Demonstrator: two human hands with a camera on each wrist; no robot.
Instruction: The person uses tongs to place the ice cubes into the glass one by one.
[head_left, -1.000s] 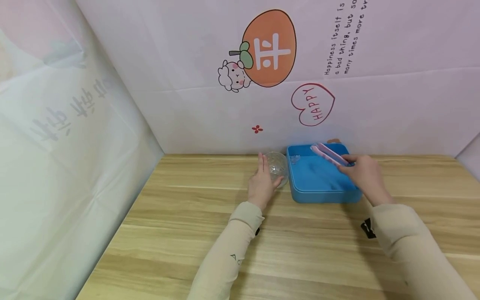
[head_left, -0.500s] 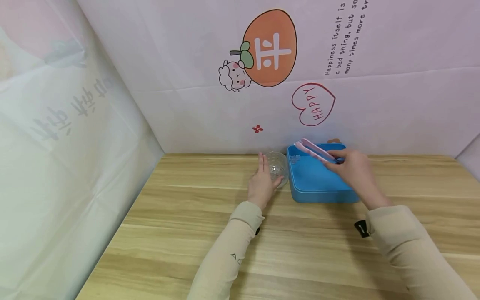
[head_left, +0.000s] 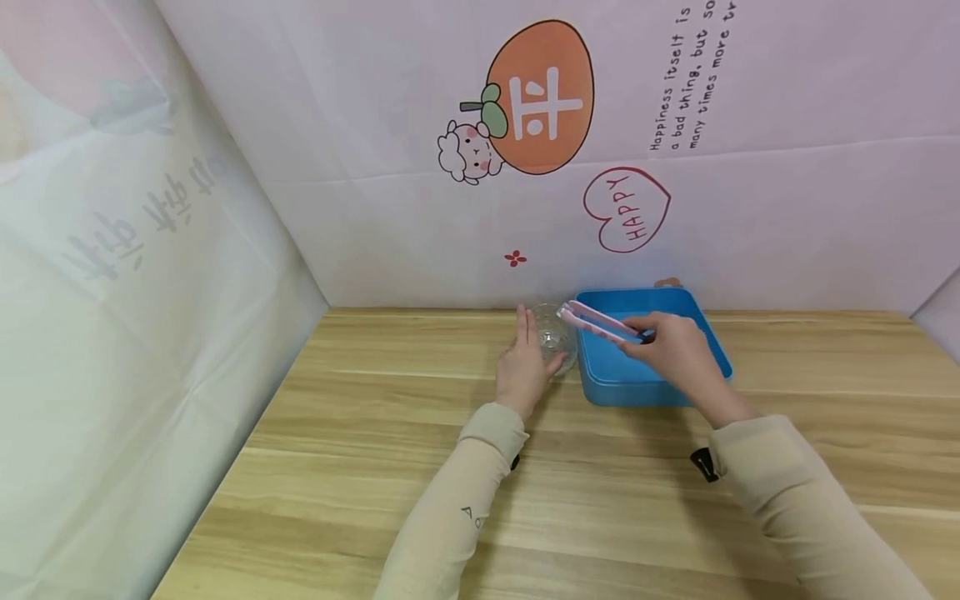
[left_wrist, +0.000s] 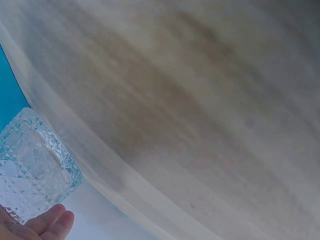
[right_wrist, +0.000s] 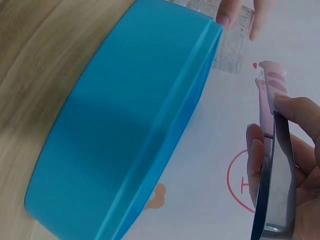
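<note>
A clear patterned glass (head_left: 552, 343) stands against the left side of the blue box (head_left: 630, 395). My left hand (head_left: 522, 371) holds the glass, two fingers along its left side and the thumb on its near side. The glass's cut facets (left_wrist: 37, 162) fill the lower left of the left wrist view. My right hand (head_left: 671, 346) grips pink-tipped metal tongs (head_left: 603, 323) above the box. The tongs' tips reach over the rim of the glass, pinching a small clear piece (right_wrist: 261, 73). Whether it is ice or plastic I cannot tell.
The wooden table (head_left: 360, 467) ends at a printed white backdrop (head_left: 405, 250) right behind the box and glass. Another white sheet (head_left: 172, 333) hangs at the left. A black buckle-like piece (head_left: 703, 464) shows beside the right sleeve.
My right hand has carried the tongs leftward from over the box to the rim of the glass. The left hand and the glass have stayed put.
</note>
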